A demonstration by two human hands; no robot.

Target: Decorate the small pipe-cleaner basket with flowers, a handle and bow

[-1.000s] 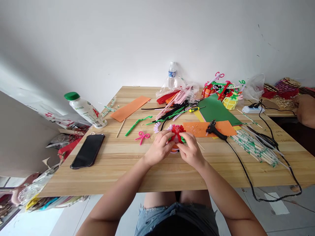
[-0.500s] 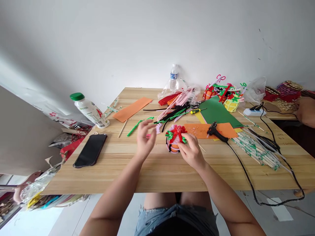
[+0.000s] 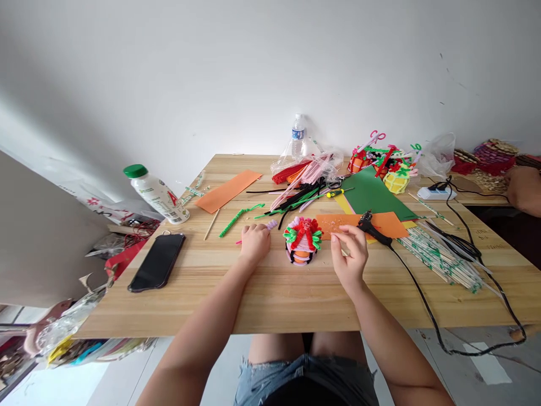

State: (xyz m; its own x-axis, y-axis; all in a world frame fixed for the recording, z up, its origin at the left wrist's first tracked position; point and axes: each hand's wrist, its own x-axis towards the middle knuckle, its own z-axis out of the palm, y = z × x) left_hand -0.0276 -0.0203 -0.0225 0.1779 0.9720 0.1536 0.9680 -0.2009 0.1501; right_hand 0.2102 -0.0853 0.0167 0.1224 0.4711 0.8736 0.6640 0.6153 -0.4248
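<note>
Head view: the fuzzy-wire ornament (image 3: 302, 242) stood on the counter (image 3: 287, 307) between the left hand (image 3: 255, 242), whose grip could not be told, and the right hand (image 3: 352, 256), loosely curled, any pinch unclear; it was probably light, soft and crushable, best held low around its sides

I have room to pass along the front of the bench (image 3: 291, 307) and through the gap between the ornament (image 3: 303, 243) and the right hand (image 3: 351, 256). The glue gun (image 3: 374, 230) and its cord (image 3: 416, 287) bar my right; the phone (image 3: 156, 262) blocks my left; pipe cleaners (image 3: 296, 192) crowd the back.
</note>
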